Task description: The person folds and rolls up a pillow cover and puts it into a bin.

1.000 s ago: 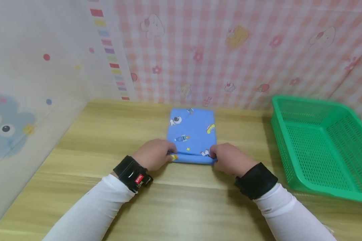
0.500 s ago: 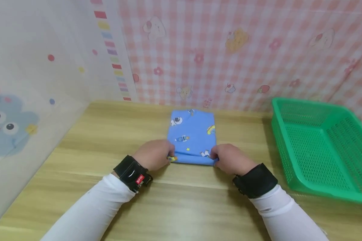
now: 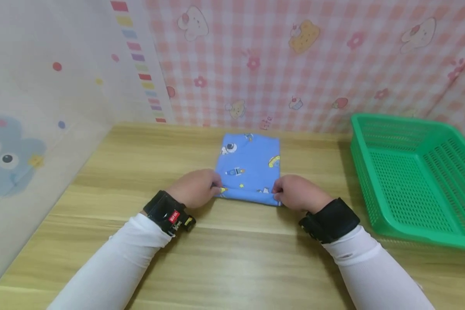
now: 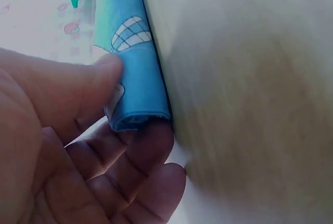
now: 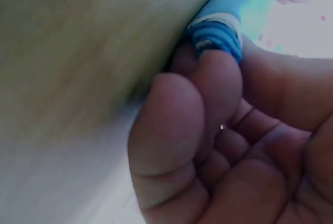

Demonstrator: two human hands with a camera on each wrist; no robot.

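A folded blue cloth (image 3: 252, 161) printed with astronauts, rockets and stars lies flat on the table, its near edge turned into a narrow roll (image 3: 248, 195). My left hand (image 3: 196, 188) grips the left end of this roll; in the left wrist view the thumb (image 4: 106, 78) presses on top and the fingers curl beneath the end. At the other end, my right hand (image 3: 300, 192) pinches the roll between thumb and fingers. The right wrist view shows several coiled layers at the roll's end (image 5: 216, 39), right by the fingertips.
A green plastic basket (image 3: 408, 239) with mesh walls stands on the right of the wooden table (image 3: 232, 258). Behind the cloth rises a pink checked wall covering (image 3: 224, 51), and a white printed one (image 3: 77, 43) borders the left side.
The near roll has turned slightly away from the person, covering a little more of the print. Both hands stay at its ends. The head view has tilted slightly.
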